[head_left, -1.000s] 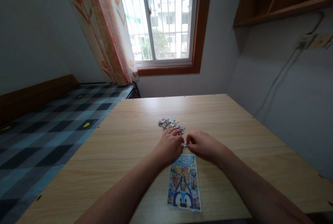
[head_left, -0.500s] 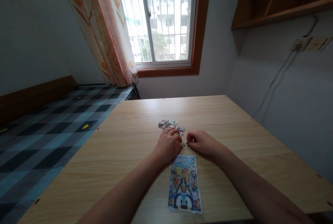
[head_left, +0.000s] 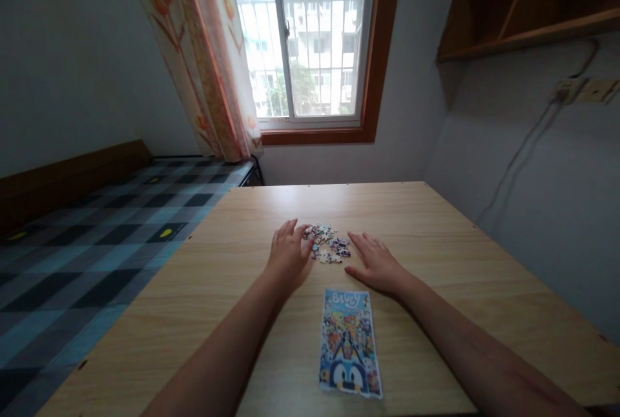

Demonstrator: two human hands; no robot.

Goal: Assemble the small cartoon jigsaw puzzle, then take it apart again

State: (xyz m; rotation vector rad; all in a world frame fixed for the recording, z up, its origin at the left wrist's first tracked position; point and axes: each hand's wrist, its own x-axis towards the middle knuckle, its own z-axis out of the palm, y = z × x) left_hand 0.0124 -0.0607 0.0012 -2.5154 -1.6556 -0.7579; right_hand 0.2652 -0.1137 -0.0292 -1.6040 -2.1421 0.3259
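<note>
A small heap of loose puzzle pieces [head_left: 327,243] lies on the wooden table [head_left: 436,230]. My left hand [head_left: 287,252] rests flat on the table at the heap's left side, fingers stretched out. My right hand [head_left: 374,263] lies flat at the heap's right side, fingers apart, holding nothing. Both hands flank the pieces, close to them or just touching the edges. Nearer to me, between my forearms, lies a colourful picture sheet [head_left: 349,341] with a blue cartoon dog and the word "Bluey".
A bed with a blue checked cover [head_left: 97,243] stands left of the table. Beyond the table are a window [head_left: 314,36] with a patterned curtain [head_left: 203,55]. A wooden shelf [head_left: 523,4] and a wall socket with cable [head_left: 576,91] are on the right wall.
Both hands were pinched together near one piece just above the sheet. They have since opened, moved apart and slid forward to either side of the heap.
</note>
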